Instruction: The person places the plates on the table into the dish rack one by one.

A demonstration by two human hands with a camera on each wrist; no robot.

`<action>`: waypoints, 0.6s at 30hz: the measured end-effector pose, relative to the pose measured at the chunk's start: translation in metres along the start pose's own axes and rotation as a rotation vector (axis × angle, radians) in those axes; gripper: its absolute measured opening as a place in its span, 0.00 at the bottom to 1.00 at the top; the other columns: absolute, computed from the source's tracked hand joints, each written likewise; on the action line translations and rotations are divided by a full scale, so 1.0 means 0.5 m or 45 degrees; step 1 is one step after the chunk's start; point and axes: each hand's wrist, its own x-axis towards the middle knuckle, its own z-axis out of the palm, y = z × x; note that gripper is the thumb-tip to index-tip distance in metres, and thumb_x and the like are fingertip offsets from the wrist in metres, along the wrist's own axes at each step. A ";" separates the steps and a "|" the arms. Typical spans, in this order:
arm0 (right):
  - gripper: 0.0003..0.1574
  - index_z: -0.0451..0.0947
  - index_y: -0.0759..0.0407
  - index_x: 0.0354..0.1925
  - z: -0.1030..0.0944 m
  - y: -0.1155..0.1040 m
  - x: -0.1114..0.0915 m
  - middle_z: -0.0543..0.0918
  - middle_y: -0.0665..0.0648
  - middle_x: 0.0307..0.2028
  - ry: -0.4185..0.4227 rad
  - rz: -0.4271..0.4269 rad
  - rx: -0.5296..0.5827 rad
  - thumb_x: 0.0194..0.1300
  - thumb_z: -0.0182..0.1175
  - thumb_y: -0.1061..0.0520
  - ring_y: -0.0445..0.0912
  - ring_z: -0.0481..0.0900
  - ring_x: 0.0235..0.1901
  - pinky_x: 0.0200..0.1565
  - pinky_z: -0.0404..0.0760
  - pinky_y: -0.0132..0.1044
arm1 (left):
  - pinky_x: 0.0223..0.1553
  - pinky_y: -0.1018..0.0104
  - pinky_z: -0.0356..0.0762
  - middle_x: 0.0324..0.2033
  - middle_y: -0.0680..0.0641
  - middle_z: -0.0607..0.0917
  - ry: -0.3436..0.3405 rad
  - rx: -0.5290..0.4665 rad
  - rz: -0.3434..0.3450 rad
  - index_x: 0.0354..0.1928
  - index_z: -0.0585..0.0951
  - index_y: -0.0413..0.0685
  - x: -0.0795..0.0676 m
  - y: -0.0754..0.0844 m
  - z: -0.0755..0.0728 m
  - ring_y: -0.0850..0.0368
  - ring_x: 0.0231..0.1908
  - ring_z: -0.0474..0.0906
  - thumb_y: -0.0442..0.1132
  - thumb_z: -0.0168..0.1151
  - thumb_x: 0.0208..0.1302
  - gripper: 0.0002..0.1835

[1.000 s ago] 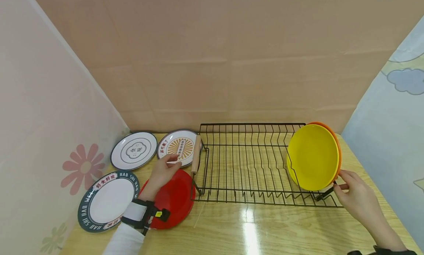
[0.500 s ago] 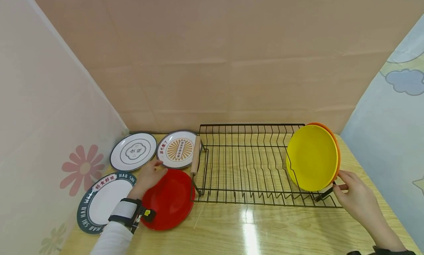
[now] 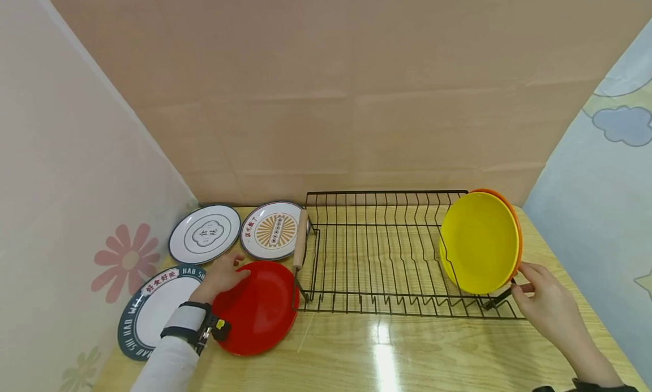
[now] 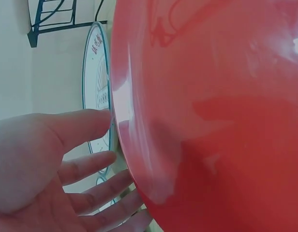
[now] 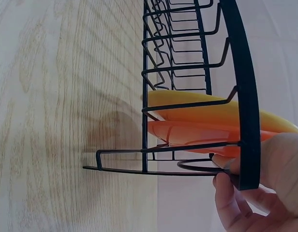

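Observation:
My left hand [image 3: 221,273] is at the upper left rim of a red plate [image 3: 262,318] lying on the table. In the left wrist view its thumb and fingers are spread apart, with the fingertips close against the rim of that plate; contact is hard to tell. My right hand [image 3: 547,298] holds the right front end of a black wire dish rack [image 3: 387,293], thumb and fingers pinching around the end wire in the right wrist view. Beside it, a yellow plate [image 3: 479,242] and an orange plate [image 3: 509,205] behind it stand tilted in the rack.
Two small white patterned plates, one with a grey emblem [image 3: 207,233] and one with an orange sunburst [image 3: 272,233], lie at the back left. A green-rimmed white plate [image 3: 168,307] lies nearer. The rack has a wooden handle [image 3: 301,239] at its left end.
My left hand has moved left and down, away from the sunburst plate to the red plate's upper left rim. The right hand has stayed on the rack.

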 end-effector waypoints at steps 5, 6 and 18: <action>0.28 0.71 0.75 0.52 0.001 0.000 0.000 0.73 0.72 0.44 -0.008 0.011 -0.003 0.50 0.60 0.71 0.41 0.78 0.21 0.17 0.75 0.34 | 0.47 0.46 0.74 0.46 0.33 0.79 -0.052 0.034 0.017 0.52 0.73 0.33 0.000 -0.008 -0.001 0.40 0.44 0.76 0.40 0.64 0.54 0.25; 0.28 0.71 0.75 0.52 0.001 0.000 0.000 0.73 0.72 0.45 -0.008 0.010 -0.003 0.50 0.60 0.71 0.41 0.78 0.21 0.18 0.75 0.34 | 0.47 0.47 0.74 0.46 0.33 0.79 -0.062 0.044 0.019 0.52 0.73 0.33 0.000 -0.008 -0.002 0.41 0.43 0.76 0.40 0.65 0.54 0.26; 0.27 0.71 0.74 0.52 0.004 0.000 -0.001 0.72 0.72 0.45 0.008 0.006 -0.002 0.50 0.60 0.71 0.42 0.78 0.21 0.18 0.76 0.35 | 0.42 0.52 0.78 0.40 0.38 0.80 -0.181 0.096 0.015 0.47 0.76 0.35 0.010 -0.027 -0.001 0.49 0.35 0.77 0.33 0.66 0.51 0.21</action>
